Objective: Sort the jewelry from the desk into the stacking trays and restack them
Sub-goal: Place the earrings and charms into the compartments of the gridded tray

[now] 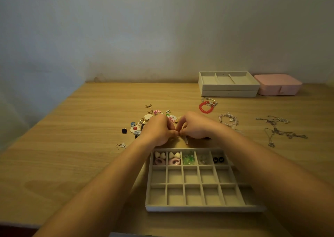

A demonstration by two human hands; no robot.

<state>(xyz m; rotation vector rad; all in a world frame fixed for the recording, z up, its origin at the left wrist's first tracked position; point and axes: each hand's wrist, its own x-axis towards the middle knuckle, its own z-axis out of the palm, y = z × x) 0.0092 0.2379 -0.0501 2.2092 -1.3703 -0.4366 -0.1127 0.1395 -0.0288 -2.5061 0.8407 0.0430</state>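
Note:
A grey gridded tray (202,208) lies on the desk in front of me. Its far row holds cream hearts with pink rings (167,158), green beads (188,160), a clear piece and black studs (218,159). Just beyond the tray my left hand (159,131) and my right hand (194,127) meet fingertip to fingertip, both curled and pinching a small item that I cannot make out. A pile of small earrings and charms (142,123) lies behind my left hand. Two stacked grey trays (228,88) stand at the back right.
A red bead bracelet (206,107), a pale bead bracelet (228,119) and tangled silver chains (278,128) lie on the desk to the right. A pink box (278,84) sits beside the stacked trays. One loose earring (121,146) lies left of the tray.

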